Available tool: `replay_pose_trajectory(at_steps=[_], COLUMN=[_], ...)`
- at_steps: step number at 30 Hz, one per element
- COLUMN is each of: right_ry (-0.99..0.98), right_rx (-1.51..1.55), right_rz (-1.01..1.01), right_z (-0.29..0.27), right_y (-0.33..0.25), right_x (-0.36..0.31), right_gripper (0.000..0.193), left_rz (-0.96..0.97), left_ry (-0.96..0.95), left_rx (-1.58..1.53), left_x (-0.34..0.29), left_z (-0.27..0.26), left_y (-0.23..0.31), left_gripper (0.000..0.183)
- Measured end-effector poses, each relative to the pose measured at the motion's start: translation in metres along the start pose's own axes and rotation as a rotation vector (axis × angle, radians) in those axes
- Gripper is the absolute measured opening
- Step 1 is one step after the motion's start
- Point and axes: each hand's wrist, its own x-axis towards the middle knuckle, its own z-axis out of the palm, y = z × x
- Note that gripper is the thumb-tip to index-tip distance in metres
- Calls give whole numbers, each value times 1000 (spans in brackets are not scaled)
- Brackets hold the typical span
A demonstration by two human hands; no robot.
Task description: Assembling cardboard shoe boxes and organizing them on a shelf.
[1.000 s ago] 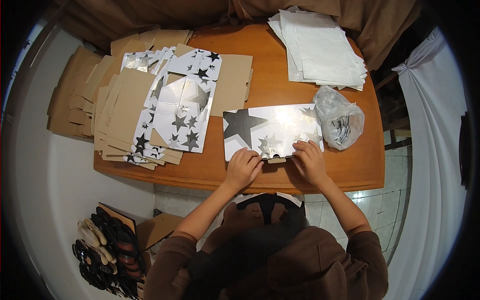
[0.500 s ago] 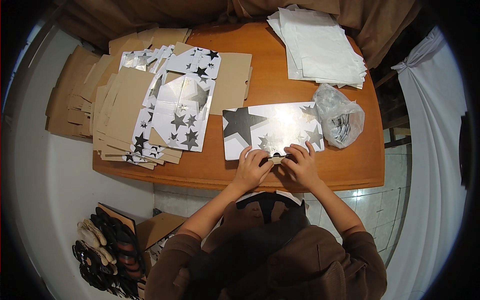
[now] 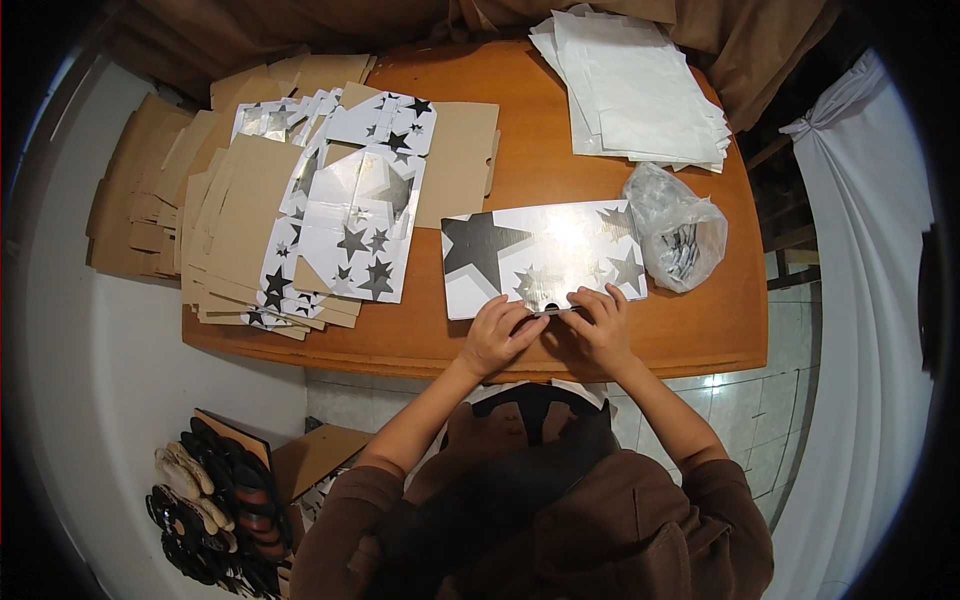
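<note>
A flat cardboard box (image 3: 570, 245), white with black and grey stars, lies closed on the table before me. At its front edge, my left hand (image 3: 490, 335) rests bent fingers on the lid, thumb against the front side. My right hand (image 3: 600, 325) grips the same edge a little to the right, fingertips on top and thumb near the small dark notch. Between the two thumbs the notch shows along the lid's edge. What the thumbs touch below the edge is partly hidden.
Unfolded star-printed box blanks (image 3: 355, 225) and plain brown cardboard sheets (image 3: 235, 210) pile up on the left. A clear plastic bag (image 3: 685, 240) of small packets stands beside the box. White paper sheets (image 3: 635, 90) lie at the far right. Sandals (image 3: 215, 490) sit low at left.
The tan cardboard flap that stuck out at the box's front edge no longer shows; the front now looks closed. My thumbs have shifted slightly up toward the lid's edge.
</note>
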Motion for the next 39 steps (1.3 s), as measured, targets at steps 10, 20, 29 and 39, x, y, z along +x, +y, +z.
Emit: replay_pose_trajectory(at_steps=[10, 20, 29, 39], right_ry=[19, 13, 29, 58], right_rx=[-1, -33, -45, -36], right_rz=[-7, -50, -66, -42], right_z=[0, 1, 3, 6], right_y=[-1, 1, 4, 2], right_x=[0, -3, -4, -3], right_gripper=[27, 24, 25, 28], left_rz=[-56, -35, -63, -102], left_ry=[-20, 34, 50, 38], left_rx=[81, 54, 63, 44], left_x=[0, -2, 2, -1], left_z=[3, 7, 7, 8], left_y=[6, 5, 9, 10], left_gripper=[32, 23, 15, 18])
